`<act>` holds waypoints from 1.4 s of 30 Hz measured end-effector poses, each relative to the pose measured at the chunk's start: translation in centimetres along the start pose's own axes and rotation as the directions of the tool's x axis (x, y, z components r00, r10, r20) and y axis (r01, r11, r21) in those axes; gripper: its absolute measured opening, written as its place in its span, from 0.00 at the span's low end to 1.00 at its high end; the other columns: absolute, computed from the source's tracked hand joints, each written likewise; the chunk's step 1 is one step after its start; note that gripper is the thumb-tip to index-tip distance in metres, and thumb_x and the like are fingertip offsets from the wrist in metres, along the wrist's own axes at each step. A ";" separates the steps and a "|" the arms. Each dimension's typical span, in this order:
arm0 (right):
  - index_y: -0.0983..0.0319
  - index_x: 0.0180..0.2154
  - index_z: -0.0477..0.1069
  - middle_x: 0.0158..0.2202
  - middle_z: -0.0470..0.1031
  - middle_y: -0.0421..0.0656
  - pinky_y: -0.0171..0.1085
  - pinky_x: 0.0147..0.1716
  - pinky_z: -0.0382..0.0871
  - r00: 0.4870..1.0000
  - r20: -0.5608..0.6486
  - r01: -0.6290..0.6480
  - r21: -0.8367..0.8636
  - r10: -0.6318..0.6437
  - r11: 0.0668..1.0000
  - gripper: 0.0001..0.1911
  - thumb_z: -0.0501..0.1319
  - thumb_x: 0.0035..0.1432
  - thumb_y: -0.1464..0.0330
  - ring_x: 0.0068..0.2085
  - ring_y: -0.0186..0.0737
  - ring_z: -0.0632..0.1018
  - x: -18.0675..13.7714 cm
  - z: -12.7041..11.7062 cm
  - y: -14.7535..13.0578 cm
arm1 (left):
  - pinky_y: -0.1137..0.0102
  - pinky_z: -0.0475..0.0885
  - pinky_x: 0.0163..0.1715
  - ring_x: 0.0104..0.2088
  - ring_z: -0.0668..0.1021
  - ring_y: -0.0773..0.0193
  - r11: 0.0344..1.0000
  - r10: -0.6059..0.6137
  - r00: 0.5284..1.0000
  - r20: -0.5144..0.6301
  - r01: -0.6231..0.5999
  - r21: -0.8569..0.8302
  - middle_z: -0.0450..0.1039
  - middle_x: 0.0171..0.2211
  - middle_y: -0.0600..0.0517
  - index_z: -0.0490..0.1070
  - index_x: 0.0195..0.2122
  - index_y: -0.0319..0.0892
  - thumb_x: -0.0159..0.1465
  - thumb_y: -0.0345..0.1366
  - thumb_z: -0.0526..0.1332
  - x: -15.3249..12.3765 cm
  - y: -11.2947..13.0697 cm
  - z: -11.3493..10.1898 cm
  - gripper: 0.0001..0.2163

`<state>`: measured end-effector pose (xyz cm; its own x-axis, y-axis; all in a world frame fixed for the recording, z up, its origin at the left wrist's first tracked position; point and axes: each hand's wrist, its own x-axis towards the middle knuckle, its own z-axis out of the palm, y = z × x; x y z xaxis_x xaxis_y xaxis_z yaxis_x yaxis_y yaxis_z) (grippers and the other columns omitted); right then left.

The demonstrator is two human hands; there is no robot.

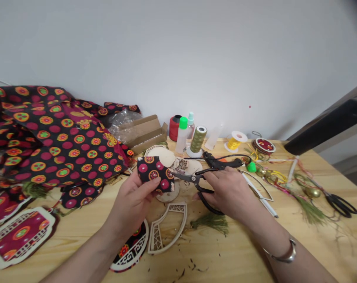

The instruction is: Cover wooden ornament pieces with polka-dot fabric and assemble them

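Between the thumb and fingers of my left hand is a piece of black fabric with magenta dots and orange flower rounds. My right hand is closed round the black handles of a pair of scissors. The scissor blades point left and meet the right edge of the fabric. Beneath the hands on the table lies a fan-shaped wooden frame with lattice ends. A round fabric piece with a white fretwork overlay sits partly behind my left wrist. An olive tassel rests below the scissors.
Patterned garment heaped at left, beside an open cardboard box. Thread spools, including an olive one and a yellow one, stand by the wall with a green-capped bottle. Another pair of scissors lies right, among cords.
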<state>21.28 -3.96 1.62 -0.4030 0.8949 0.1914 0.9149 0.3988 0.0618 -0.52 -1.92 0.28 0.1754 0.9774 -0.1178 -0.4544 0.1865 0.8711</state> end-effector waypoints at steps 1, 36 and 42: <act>0.64 0.28 0.70 0.23 0.76 0.44 0.38 0.28 0.51 1.000 -0.010 0.009 0.000 -0.009 1.000 0.20 0.61 0.51 0.52 0.26 0.41 0.74 0.0 0.0 -0.1 | 0.75 0.72 0.29 0.29 0.76 0.68 1.000 -0.002 1.000 -0.006 0.002 -0.005 0.77 0.31 0.53 0.73 0.37 0.41 0.55 0.28 0.64 0.0 0.1 0.0 0.09; 0.66 0.26 0.71 0.18 0.73 0.48 0.38 0.20 0.43 0.998 0.061 -0.006 -0.052 0.009 0.999 0.21 0.57 0.54 0.54 0.19 0.42 0.71 -0.1 0.1 -1.7 | 0.78 0.72 0.30 0.30 0.76 0.68 0.998 0.051 0.998 -0.026 -0.050 0.031 0.77 0.31 0.55 0.74 0.39 0.44 0.55 0.27 0.63 0.0 0.6 -0.1 0.11; 0.62 0.21 0.67 0.18 0.68 0.38 0.31 0.20 0.50 0.965 0.209 -0.245 0.486 0.161 0.839 0.23 0.53 0.57 0.52 0.21 0.31 0.65 0.0 0.3 -1.2 | 0.75 0.72 0.35 0.34 0.77 0.66 0.998 0.055 0.998 0.027 -0.056 0.017 0.78 0.36 0.54 0.73 0.41 0.45 0.58 0.28 0.61 -0.1 0.9 -0.1 0.11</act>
<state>20.20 -4.33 1.24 -0.2461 0.9692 -0.0098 0.8560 0.2126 -0.4712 -1.01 -1.81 1.03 0.1730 0.9833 -0.0566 -0.4488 0.1299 0.8841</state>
